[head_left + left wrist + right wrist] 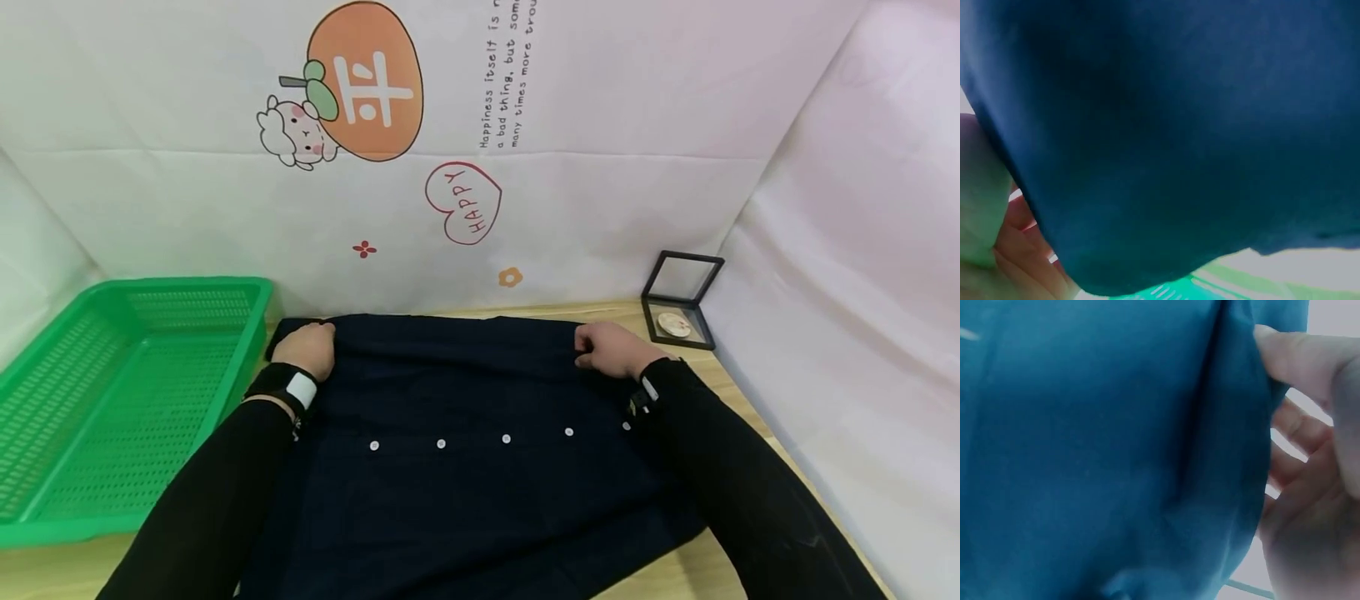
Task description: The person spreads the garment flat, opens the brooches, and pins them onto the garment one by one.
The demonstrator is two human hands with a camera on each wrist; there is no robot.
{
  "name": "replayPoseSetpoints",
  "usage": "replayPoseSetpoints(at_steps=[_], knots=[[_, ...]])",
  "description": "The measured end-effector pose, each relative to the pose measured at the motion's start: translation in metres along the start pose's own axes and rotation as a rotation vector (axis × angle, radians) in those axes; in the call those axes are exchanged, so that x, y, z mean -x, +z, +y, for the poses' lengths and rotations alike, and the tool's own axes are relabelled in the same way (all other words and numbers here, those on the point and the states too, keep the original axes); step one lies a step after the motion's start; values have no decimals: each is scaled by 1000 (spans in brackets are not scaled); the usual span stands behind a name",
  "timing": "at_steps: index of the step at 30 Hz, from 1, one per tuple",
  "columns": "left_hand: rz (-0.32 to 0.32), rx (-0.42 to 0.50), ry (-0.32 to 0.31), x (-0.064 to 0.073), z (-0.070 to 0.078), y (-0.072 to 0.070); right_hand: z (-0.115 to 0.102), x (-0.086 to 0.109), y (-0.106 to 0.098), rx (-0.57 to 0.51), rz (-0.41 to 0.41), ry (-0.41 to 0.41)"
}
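A dark navy shirt (465, 500) lies spread in front of me, with a row of white buttons running across it. My left hand (306, 348) grips its far left part, knuckles up and fingers curled. In the left wrist view the navy cloth (1172, 144) fills most of the picture and hides the fingertips. At the far right side, my right hand (613, 348) pinches the shirt between thumb and fingers. The right wrist view shows the thumb (1291, 359) on the near face of the cloth and the other fingers behind it.
Left of the shirt stands a green plastic basket (258, 333) with perforated walls. A black-framed case (682, 340) holding a round pale piece stands at the back right. Printed white cloth (615, 200) hangs behind the wooden tabletop (712, 567), and more white cloth closes both sides.
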State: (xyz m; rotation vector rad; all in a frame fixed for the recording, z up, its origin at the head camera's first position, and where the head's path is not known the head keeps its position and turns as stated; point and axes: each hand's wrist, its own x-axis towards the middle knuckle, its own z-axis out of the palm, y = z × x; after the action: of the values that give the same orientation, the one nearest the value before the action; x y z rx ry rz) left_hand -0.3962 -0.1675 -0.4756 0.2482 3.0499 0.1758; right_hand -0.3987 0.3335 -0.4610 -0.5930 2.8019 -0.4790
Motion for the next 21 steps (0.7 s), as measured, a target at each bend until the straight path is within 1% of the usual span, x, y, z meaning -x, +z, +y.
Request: replayPoseSetpoints(at_steps=[4,6,8,12,14,15,17,18,19,21], knots=[[-15,8,0,0,1,-4,2,1,-2,31,161,-23],[-20,1,0,0,0,-5,3,0,-1,53,216,-22],[-7,-2,-3,0,0,-7,4,0,1,85,249,10],[47,1,-32,2,0,-7,4,0,5,167,278,134],[74,11,-61,3,2,-6,3,0,8,187,271,173],[81,13,-73,3,4,-5,2,0,9,190,259,175],[92,18,-87,2,9,-4,0,-2,12,168,206,159],[83,26,-87,2,11,-4,-1,-2,13,146,168,147],[60,34,-83,2,14,-4,-3,-2,13,124,125,143],[-13,39,-66,1,18,-4,-5,-2,14,79,35,165]])
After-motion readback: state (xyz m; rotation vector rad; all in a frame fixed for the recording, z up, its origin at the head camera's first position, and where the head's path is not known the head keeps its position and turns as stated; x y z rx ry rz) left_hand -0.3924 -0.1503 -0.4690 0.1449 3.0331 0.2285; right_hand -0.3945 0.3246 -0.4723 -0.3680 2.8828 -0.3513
